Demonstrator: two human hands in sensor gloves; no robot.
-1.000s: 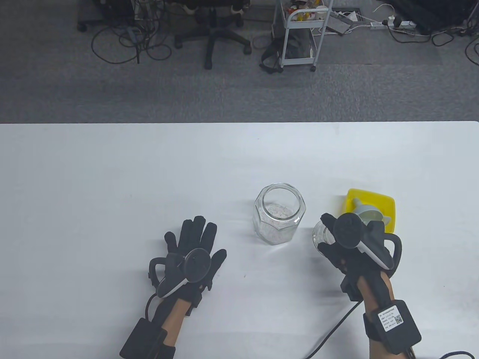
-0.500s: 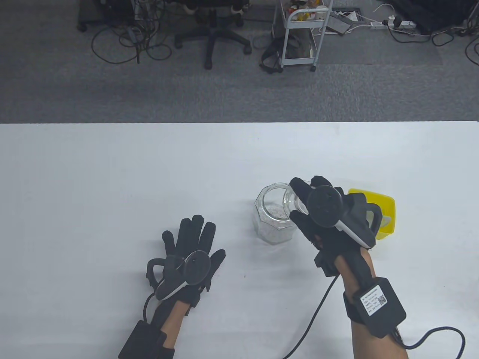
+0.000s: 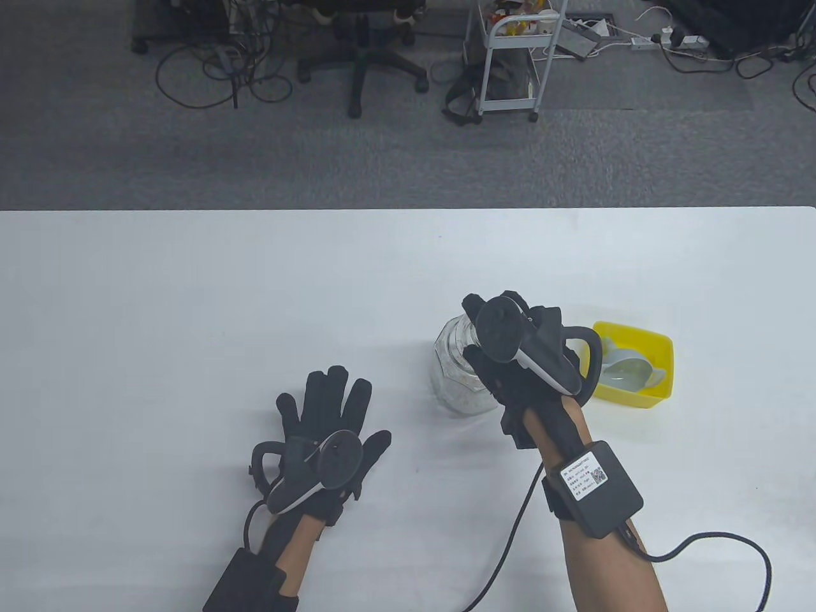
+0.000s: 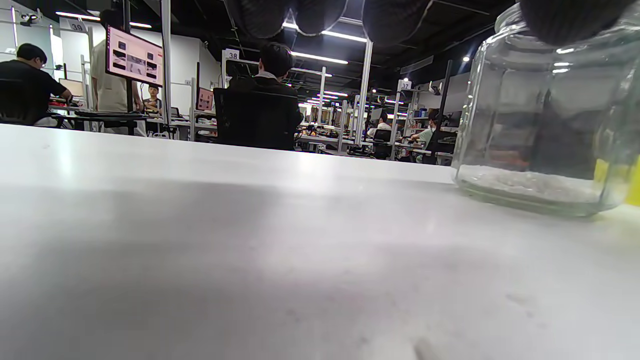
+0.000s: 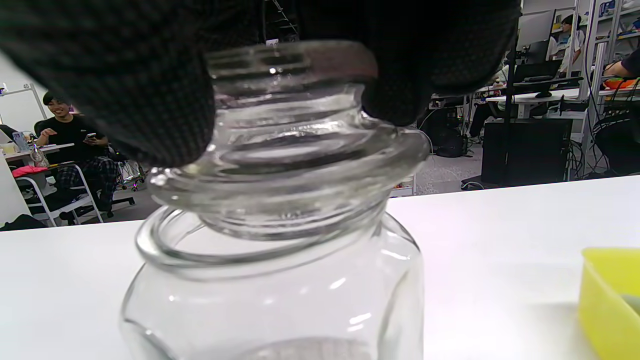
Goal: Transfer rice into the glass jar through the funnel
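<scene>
Nearest the bottom edge of the table view, the left hand (image 3: 331, 421) lies flat on the white table (image 3: 159, 306), palm down, fingers spread wide and holding nothing. One tracker sits on the back of each hand, two in all.

A little farther in and to the right, the right hand (image 3: 510, 357) is over the one glass jar (image 3: 449, 376). Its fingers (image 5: 125, 85) grip a single glass lid (image 5: 290, 125) from above, held at the mouth of the jar; the right wrist view shows the lid's lower ridge just inside the jar's rim and slightly tilted (whether it is fully seated cannot be told). The jar stands upright near the middle of the table, with a shallow layer of white rice (image 4: 520, 182) across its bottom.

Just beyond and right of that hand sits one yellow tray (image 3: 644, 398), near the jar but not touching it. Inside it lies one pale funnel (image 3: 628, 373) on its side.

Past the table's far edge, on grey carpet, stand one office chair (image 3: 360, 57) and one white cart (image 3: 510, 64).
</scene>
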